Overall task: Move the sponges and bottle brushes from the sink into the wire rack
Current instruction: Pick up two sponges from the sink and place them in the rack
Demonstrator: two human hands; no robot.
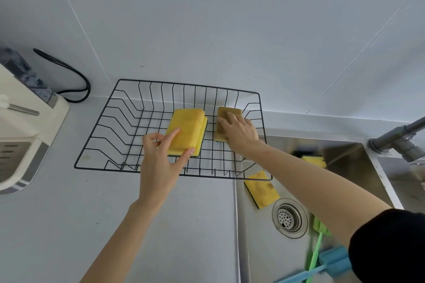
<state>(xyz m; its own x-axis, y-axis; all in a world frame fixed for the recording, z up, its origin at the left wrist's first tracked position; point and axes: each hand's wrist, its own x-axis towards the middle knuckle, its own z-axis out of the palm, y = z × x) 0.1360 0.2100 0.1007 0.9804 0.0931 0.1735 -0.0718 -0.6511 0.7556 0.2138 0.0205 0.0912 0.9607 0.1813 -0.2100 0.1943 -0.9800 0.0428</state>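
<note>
Our left hand (161, 158) pinches a stack of 2 yellow sponges (186, 132) between thumb and forefinger, low inside the wire rack (96, 135), while our right hand (239, 132) lies fingers-down on a browner sponge (226, 117) at the rack's right side; whether it grips or only presses, we cannot tell. 2 more sponges (262, 190) lie in the sink (257, 248), with a green brush (316, 248) and a blue brush (331, 262) near the drain. We judge the stack may slide apart on release, and the wide wire gaps could tip a sponge.
</note>
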